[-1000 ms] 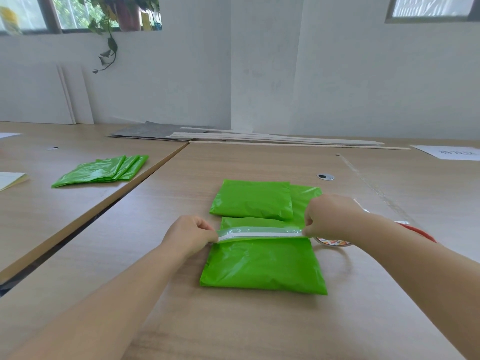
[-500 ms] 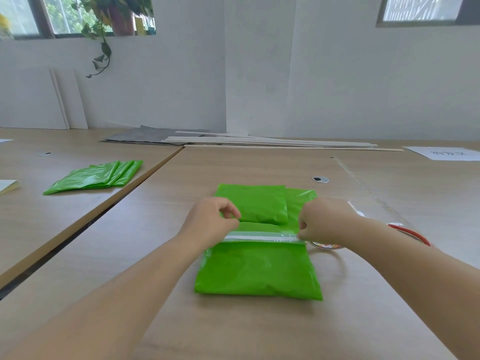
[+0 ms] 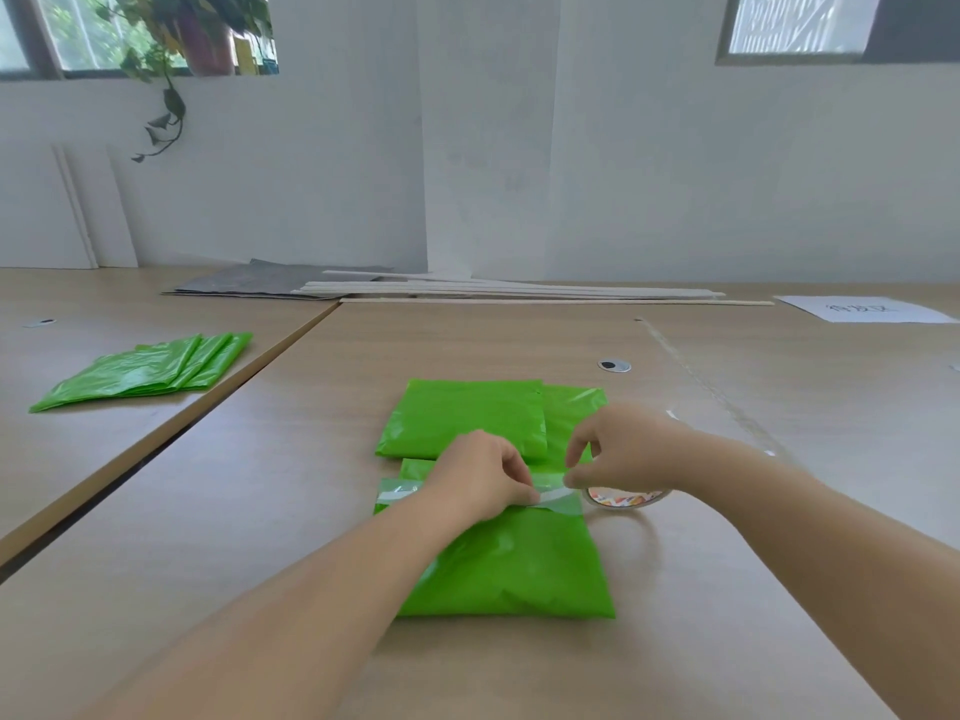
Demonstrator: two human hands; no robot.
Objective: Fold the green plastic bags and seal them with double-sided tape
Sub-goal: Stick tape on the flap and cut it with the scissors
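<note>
A folded green plastic bag (image 3: 519, 563) lies on the table in front of me, with a strip of white double-sided tape (image 3: 400, 493) laid across its upper edge. My left hand (image 3: 480, 478) rests on the strip near its right end and pinches the tape backing there. My right hand (image 3: 626, 449) hovers just to the right, its fingertips touching the strip's right end. A second folded green bag (image 3: 462, 418) lies just behind, on top of another green sheet. The tape roll (image 3: 626, 498) sits under my right hand.
A pile of unfolded green bags (image 3: 145, 371) lies on the neighbouring table at the left, across a gap between tabletops. Long wooden slats (image 3: 519, 293) and a grey sheet lie at the back. A white paper (image 3: 862, 309) lies far right. A cable grommet (image 3: 614, 365) is behind the bags.
My left hand has slid from the strip's left end to its right end, meeting my right hand. The left part of the tape strip now lies uncovered on the bag.
</note>
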